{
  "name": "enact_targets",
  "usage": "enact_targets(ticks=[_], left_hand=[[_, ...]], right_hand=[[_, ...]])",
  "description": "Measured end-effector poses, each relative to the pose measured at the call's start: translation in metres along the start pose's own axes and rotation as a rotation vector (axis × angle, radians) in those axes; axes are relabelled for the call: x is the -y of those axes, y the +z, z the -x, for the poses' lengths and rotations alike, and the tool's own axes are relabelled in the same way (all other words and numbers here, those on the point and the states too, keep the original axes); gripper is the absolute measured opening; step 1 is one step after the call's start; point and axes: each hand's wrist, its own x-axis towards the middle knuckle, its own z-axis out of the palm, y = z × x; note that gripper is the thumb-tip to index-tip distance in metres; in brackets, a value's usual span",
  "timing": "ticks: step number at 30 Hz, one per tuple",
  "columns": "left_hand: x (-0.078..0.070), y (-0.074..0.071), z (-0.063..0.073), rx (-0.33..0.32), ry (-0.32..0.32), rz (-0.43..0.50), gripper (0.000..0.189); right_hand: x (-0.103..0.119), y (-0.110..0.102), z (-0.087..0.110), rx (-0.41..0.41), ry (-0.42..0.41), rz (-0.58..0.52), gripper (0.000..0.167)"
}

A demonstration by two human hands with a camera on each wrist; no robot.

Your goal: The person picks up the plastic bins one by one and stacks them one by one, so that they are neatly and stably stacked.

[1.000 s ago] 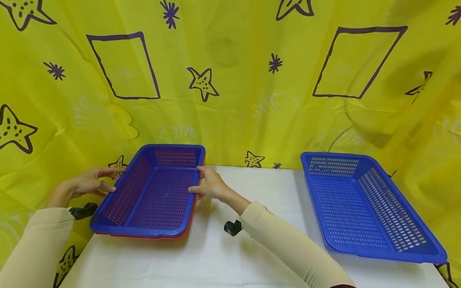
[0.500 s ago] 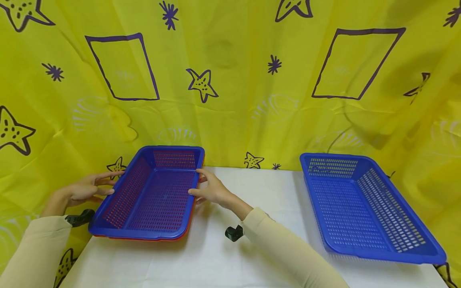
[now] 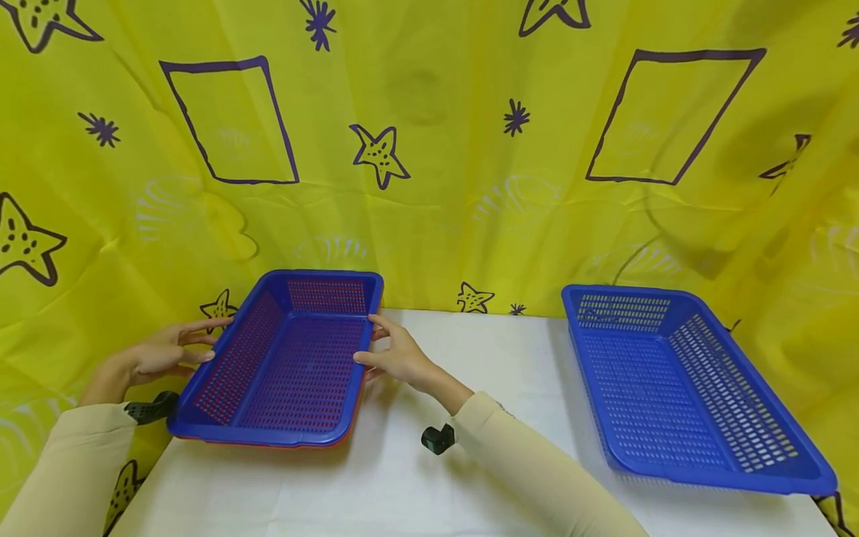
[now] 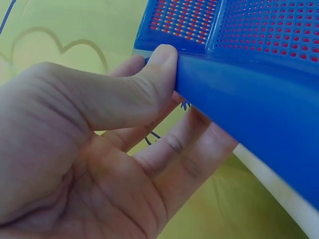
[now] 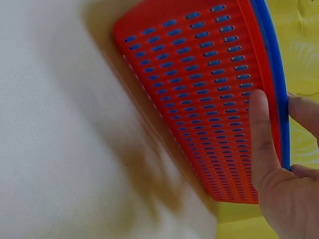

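Note:
On the left of the head view, a blue plastic basket with perforated walls sits nested inside a red basket. My left hand grips the left rim; in the left wrist view its thumb presses on the blue rim while the other fingers reach under it. My right hand pinches the opposite rim, a finger lying along the red outer wall in the right wrist view. Most of the red basket is hidden in the head view. Whether its whole base touches the table I cannot tell.
A second blue basket with perforated walls stands on the right of the white table. Behind and at the sides hangs a yellow curtain with starfish drawings, close against the nested baskets.
Both hands keep hold of the nested baskets' rims, with only a slight shift of the fingers. The baskets stay almost in place, and the head view sways a little.

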Motion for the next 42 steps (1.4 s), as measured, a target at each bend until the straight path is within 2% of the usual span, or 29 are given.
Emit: enact_targets(ticks=[10, 19, 25, 36, 42], left_hand=[[-0.004, 0.004, -0.004, 0.001, 0.019, 0.008, 0.074], [-0.015, 0.018, -0.009, -0.003, 0.014, 0.006, 0.076], [-0.028, 0.039, -0.016, 0.009, 0.038, 0.036, 0.076], [-0.054, 0.090, -0.033, 0.019, 0.106, 0.087, 0.075], [-0.066, 0.118, -0.044, -0.009, 0.109, 0.108, 0.073]], right_hand=[[0.004, -0.003, 0.003, -0.004, 0.009, -0.009, 0.084], [0.009, -0.018, 0.012, 0.009, 0.033, 0.026, 0.085], [0.013, -0.038, 0.025, 0.024, 0.064, 0.085, 0.084], [0.024, -0.090, 0.062, 0.014, 0.144, 0.179, 0.086], [0.030, -0.118, 0.083, 0.016, 0.184, 0.222, 0.085]])
